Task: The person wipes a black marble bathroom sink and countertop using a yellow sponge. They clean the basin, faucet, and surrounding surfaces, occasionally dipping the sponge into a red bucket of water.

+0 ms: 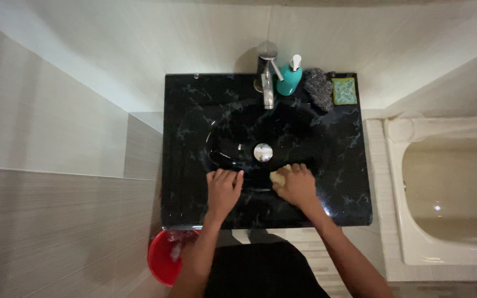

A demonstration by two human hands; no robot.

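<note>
Teal pump bottle [289,80] behind black sink [194,138], right hand [296,185] on yellow sponge [277,175]

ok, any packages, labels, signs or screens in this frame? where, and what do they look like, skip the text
No signs or screens, and no label that can be made out.
Soap dispenser: the only container, back edge of the black sink right of the faucet; teal bottle, white pump.
Sponge: back right corner; flat square, green with yellow rim, unwrapped.
Right hand presses a pale yellow sponge on the basin's front rim; left hand rests flat beside it.
</note>
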